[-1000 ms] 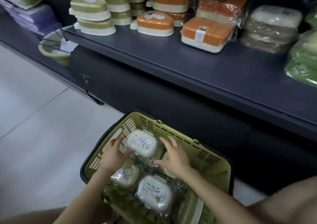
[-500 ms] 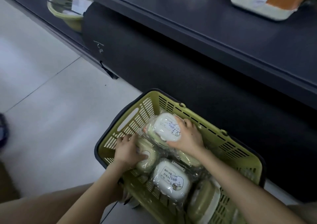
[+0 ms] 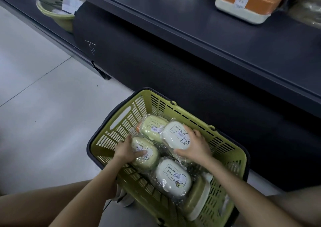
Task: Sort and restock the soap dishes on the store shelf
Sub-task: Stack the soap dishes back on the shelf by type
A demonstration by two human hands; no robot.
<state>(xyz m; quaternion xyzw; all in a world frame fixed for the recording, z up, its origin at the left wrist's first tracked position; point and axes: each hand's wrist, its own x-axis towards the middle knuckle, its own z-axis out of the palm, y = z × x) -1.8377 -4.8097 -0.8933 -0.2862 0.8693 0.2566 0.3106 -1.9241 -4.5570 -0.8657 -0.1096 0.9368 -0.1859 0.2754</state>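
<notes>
A green shopping basket (image 3: 121, 120) stands on the floor with several wrapped soap dishes in it. My right hand (image 3: 196, 147) grips a white wrapped soap dish (image 3: 174, 134) at the basket's far side and holds it tilted. My left hand (image 3: 126, 151) grips a pale green wrapped soap dish (image 3: 149, 157) lying at the basket's left. Another pale green dish (image 3: 150, 127) lies behind it, and a second white dish (image 3: 172, 176) lies nearer me. An olive and white dish (image 3: 196, 199) leans on its edge at the right.
The dark shelf (image 3: 199, 28) runs across the top, carrying an orange-lidded soap dish (image 3: 250, 2) and the bases of others. A green basin (image 3: 55, 12) sits on the lower shelf at left. Grey floor tiles (image 3: 43, 113) spread to the left. My knees frame the bottom.
My right hand has lifted the white dish toward the right, which uncovers a pale green dish behind. My left hand has closed round the pale green dish at the left. The camera tilted down.
</notes>
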